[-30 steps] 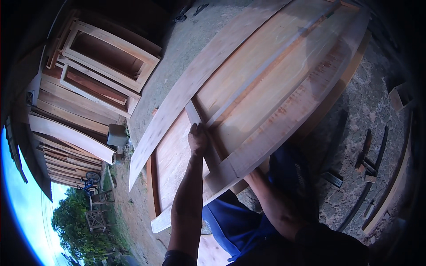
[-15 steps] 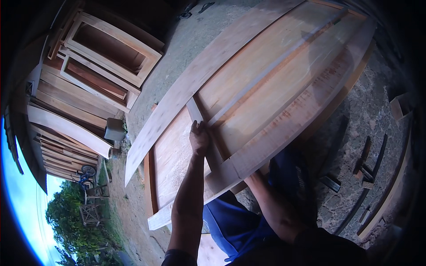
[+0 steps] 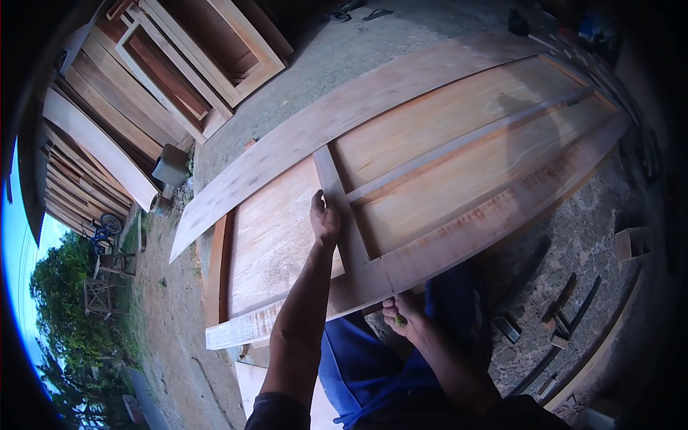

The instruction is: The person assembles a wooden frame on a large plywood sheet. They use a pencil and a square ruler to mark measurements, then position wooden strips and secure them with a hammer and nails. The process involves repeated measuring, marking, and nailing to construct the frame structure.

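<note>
A large wooden panel door point(image 3: 459, 172) with raised rails and thin inset sheets lies slanted in front of me. My left hand point(image 3: 326, 221) is curled at the inner edge of its crosspiece point(image 3: 331, 175); its fingers are partly hidden. Below the door's near rail point(image 3: 444, 240), my right hand point(image 3: 407, 314) is closed around a small tool with a yellow-green end point(image 3: 400, 322). A thin dark part rises from that hand against the rail's edge. The tool's kind cannot be made out. Pale sawdust point(image 3: 287, 269) is scattered over the left inset sheet.
A long pale board point(image 3: 287, 168) runs along the door's far side. Wooden frames point(image 3: 215, 50) and planks point(image 3: 107, 100) lean at the upper left beside a grey container point(image 3: 170, 166). Dark offcuts and strips point(image 3: 562, 304) lie on the rough floor to the right. A bicycle point(image 3: 107, 228) stands far left.
The view has shifted and turned. My right hand, mostly hidden under the door before, now shows at the near rail with the small tool. My left hand stays at the crosspiece, slightly nearer me.
</note>
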Demonstrator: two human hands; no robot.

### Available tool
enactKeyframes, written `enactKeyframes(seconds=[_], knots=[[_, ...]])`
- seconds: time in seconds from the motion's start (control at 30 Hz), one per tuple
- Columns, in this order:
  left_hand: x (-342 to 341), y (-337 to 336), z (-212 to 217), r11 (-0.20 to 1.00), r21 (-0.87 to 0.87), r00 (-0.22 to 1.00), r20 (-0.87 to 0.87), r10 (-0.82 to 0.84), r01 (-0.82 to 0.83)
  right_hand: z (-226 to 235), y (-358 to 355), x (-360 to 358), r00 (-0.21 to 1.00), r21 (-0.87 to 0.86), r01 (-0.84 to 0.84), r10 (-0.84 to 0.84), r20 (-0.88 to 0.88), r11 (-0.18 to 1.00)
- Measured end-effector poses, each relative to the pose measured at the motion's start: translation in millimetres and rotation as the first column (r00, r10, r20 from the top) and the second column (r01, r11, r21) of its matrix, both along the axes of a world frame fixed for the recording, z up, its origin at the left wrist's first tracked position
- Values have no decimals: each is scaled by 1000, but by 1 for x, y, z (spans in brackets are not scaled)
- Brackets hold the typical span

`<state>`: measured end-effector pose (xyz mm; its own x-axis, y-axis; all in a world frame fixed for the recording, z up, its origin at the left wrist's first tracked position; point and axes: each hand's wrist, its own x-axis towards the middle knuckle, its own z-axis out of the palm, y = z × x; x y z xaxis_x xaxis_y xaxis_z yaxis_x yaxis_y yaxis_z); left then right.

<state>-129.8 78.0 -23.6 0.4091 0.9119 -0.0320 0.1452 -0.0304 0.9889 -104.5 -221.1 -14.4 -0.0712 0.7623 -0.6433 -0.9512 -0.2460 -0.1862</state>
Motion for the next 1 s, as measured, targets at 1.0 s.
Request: enactKeyframes(seconds=[1.0], knots=[[-72,-211,100,634,385,466,-884,44,671,96,288,266,-924,-881,-208,210,319,424]])
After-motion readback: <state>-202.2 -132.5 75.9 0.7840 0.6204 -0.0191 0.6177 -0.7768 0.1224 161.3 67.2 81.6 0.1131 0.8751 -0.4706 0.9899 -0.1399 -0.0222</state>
